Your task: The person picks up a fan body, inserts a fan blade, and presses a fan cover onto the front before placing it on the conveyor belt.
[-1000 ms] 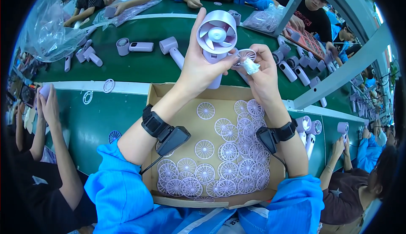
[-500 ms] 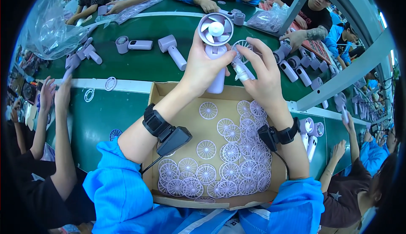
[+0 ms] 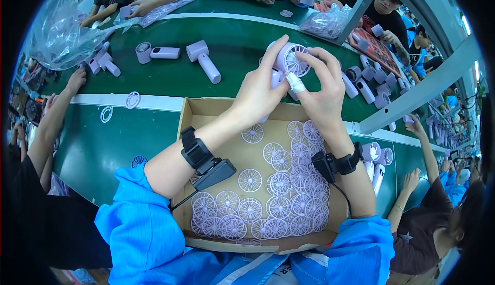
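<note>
On the far left of the green tabletop two loose grille rings lie flat, and further back a lavender handheld fan rests on its side. The person's left hand rises from the cardboard box and is clamped around the handle of the lavender fan body, thumb and index finger bracing its round head. That head sits above the box's far edge, its grille face turned toward the right hand; its handle runs down and left into the left palm. The right hand, with a taped fingertip, is closed over the head's rim from the right, fingers pressing the front grille. Both hands meet on the fan, the right nearer the grille. Below them, spoked grilles carpet the box floor.
</note>
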A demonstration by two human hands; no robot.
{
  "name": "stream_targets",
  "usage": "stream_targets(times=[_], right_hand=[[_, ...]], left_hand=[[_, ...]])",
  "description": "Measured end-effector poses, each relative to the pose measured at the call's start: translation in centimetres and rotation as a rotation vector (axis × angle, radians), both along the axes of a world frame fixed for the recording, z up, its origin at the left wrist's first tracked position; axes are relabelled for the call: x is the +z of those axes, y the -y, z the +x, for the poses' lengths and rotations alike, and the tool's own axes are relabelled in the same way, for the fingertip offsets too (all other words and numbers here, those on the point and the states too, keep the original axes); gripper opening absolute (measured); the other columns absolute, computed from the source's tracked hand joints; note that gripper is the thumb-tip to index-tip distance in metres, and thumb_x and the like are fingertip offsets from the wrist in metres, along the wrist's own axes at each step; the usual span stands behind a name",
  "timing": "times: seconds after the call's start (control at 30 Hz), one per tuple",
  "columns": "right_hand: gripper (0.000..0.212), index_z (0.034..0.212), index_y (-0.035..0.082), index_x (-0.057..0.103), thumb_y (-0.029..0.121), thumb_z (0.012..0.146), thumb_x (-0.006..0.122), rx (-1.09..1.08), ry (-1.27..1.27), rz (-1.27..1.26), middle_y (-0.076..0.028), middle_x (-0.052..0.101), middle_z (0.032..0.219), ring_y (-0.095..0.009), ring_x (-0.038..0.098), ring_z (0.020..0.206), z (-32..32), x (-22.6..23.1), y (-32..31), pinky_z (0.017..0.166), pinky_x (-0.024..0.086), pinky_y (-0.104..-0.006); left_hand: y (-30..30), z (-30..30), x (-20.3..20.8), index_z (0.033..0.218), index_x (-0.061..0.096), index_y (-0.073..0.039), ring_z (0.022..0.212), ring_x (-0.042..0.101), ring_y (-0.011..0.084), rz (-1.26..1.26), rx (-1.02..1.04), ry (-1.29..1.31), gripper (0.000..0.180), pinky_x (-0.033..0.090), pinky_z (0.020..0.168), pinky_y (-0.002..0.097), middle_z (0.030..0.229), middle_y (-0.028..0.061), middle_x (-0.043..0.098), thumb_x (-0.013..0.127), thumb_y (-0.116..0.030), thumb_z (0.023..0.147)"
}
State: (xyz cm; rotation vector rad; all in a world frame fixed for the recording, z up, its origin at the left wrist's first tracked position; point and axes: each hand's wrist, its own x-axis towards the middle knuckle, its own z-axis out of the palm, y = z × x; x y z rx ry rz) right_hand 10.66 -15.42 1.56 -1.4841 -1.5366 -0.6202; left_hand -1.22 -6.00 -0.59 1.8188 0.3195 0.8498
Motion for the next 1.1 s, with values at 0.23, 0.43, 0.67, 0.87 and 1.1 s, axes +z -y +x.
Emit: stream_targets(times=[0.23,0.43,0.67,0.87,1.1], right_hand=[[0.042,0.104,0.007,0.067,0.006,0.064,0.076,0.026,0.001,0.029,-0.012,0.058,0.110,-0.029,0.056,0.099,-0.1,0.1,-0.1,0.084,0.047,-0.0383],[0.041,0.104,0.007,0.067,0.004,0.064,0.075,0.031,0.026,0.024,-0.013,0.059,0.112,-0.029,0.056,0.099,0.2,0.0,-0.1,0.084,0.046,-0.0382],[0.039,0.103,0.007,0.068,0.003,0.065,0.073,0.000,0.054,-0.004,-0.013,0.059,0.112,-0.029,0.056,0.097,0.0,0.1,0.2,0.082,0.047,-0.0373],[0.039,0.103,0.008,0.069,0.003,0.065,0.073,-0.016,0.050,-0.012,-0.013,0.058,0.113,-0.029,0.056,0.096,-0.2,0.0,0.1,0.081,0.047,-0.0370],[0.041,0.112,0.011,0.066,0.004,0.072,0.070,-0.092,0.312,0.014,-0.013,0.056,0.118,-0.028,0.056,0.097,1.0,0.1,-0.5,0.084,0.046,-0.0357]], left_hand=[[0.1,0.0,0.2,0.145,0.022,-0.021,0.093,0.064,0.0382,0.015,-0.003,-0.008,0.074,0.051,0.076,0.0414,0.113,0.0248,0.059,0.057,-0.003,0.083],[0.2,-0.1,0.3,0.147,0.016,-0.022,0.074,0.065,0.0205,-0.015,-0.055,-0.009,0.076,0.055,0.059,0.0307,0.107,0.0190,0.058,0.050,0.004,0.084],[0.2,0.0,0.0,0.146,0.014,-0.023,0.072,0.064,0.0194,0.002,-0.061,-0.046,0.075,0.055,0.056,0.0310,0.108,0.0184,0.057,0.049,0.002,0.085],[0.2,-0.1,0.1,0.146,0.014,-0.022,0.072,0.064,0.0188,0.013,-0.062,-0.028,0.075,0.054,0.054,0.0303,0.108,0.0178,0.058,0.050,0.002,0.085],[1.0,-0.2,0.5,0.146,0.016,-0.021,0.070,0.062,0.0148,-0.278,-0.177,0.077,0.071,0.051,0.054,0.0276,0.106,0.0145,0.058,0.052,-0.005,0.087]])
